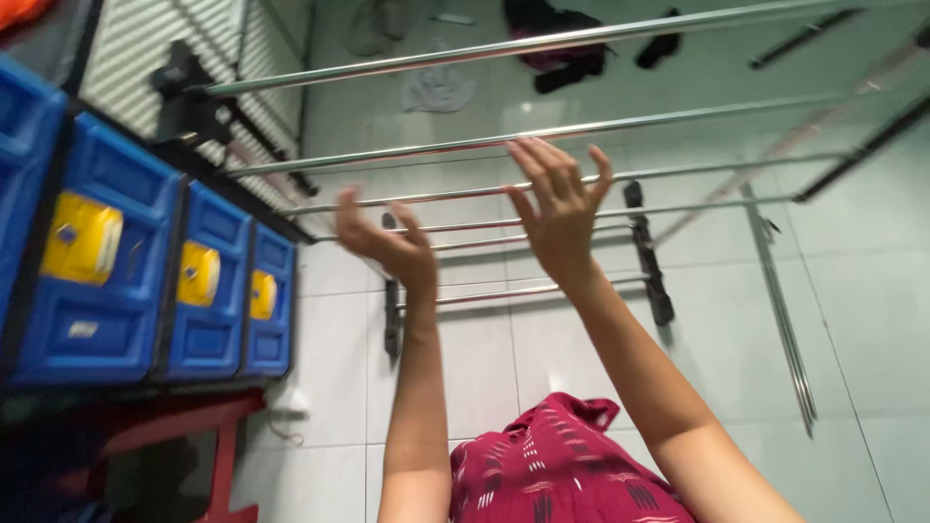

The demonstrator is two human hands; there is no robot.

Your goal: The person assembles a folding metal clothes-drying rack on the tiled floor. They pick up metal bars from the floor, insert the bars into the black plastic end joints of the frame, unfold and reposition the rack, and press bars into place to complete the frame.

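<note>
both bare hands are raised toward a shiny metal clothes-drying rack of long parallel steel rails (542, 133). the right hand (560, 215) is open, its fingers (539, 165) spread apart and curled slightly, the tips lying at one of the middle rails; whether they touch it cannot be told. the left hand (387, 242) is a little blurred, palm turned up, fingers loosely apart and holding nothing, just below and beside the lower rails. past the fingertips of both hands the rails run side by side, joined by black plastic end brackets (647, 254) just right of the right wrist. beneath the forearms lies a dark red patterned cloth (562, 475), close to the elbows and touching neither set of fingers. well to the left of the left fingers stands a row of blue plastic crates with yellow labels (126, 261), with a red frame (208, 436) under them. beyond the rack, far from the fingers, dark and grey clothes (552, 44) lie on the pale tiled floor (852, 320).
</note>
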